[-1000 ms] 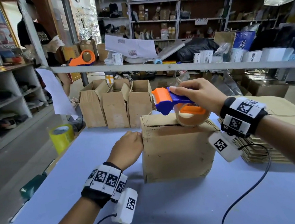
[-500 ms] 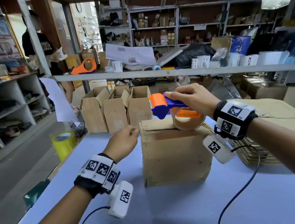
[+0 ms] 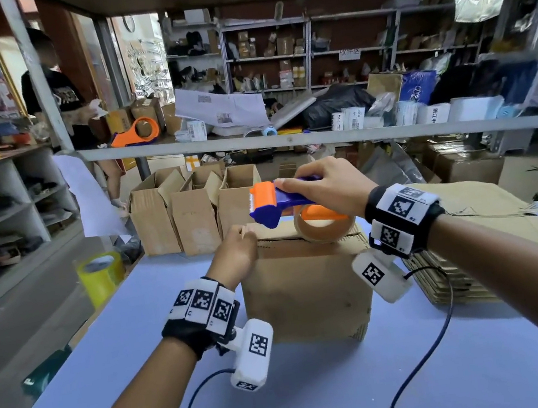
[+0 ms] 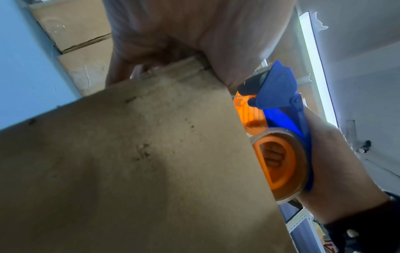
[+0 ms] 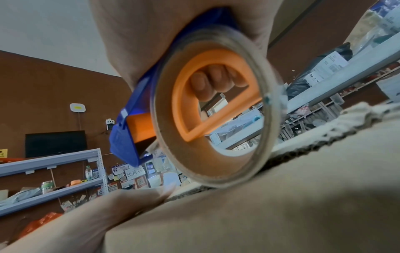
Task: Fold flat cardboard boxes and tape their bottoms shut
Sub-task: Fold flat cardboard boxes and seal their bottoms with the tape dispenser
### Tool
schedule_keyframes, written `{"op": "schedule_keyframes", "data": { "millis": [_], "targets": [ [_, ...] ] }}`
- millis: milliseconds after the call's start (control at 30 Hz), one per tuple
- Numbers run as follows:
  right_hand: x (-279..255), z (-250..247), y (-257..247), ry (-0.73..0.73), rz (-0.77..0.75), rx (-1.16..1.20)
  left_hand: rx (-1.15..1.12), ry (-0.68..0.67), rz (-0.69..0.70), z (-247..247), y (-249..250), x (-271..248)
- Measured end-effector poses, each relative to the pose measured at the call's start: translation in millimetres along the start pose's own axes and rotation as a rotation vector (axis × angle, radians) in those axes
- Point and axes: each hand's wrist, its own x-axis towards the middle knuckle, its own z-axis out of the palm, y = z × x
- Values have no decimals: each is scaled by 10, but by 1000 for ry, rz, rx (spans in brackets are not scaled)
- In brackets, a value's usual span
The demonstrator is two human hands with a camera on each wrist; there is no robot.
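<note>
A packing room or stockroom of a warehouse. Behind the blue tabletop [image 3: 140,332] run metal shelving racks [image 3: 307,46] crammed with cartons and packets. On the tabletop's far edge stand open cardboard boxes [image 3: 192,211]; to its right lies a stack of flat cardboard [image 3: 473,244], and at its left edge a yellow tape roll [image 3: 100,279].

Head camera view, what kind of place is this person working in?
Probably a warehouse packing station or stockroom: metal shelving crowded with goods, a stack of flat brown cardboard sheets on the blue worktable, and open folded cardboard boxes lined up behind.
</note>
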Motion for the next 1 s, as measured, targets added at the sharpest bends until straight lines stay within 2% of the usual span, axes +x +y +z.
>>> {"op": "schedule_keyframes", "data": {
  "millis": [233,400,700,833,1000],
  "targets": [
    [31,-178,87,-115,-47,-191,68,5,14,12,23,-12],
    [3,-359,213,-95,-73,-340,89,-15,4,-11,22,-5],
    [-702,-1022,1102,-77,93,-200,107,23,44,-27,-30,69],
    [-916,-927,1242,-45,160,-194,133,23,70,-78,-50,118],
    [-809,-509,1039,-22,80,-183,204,57,50,-461,-126,177]
  ]
}}
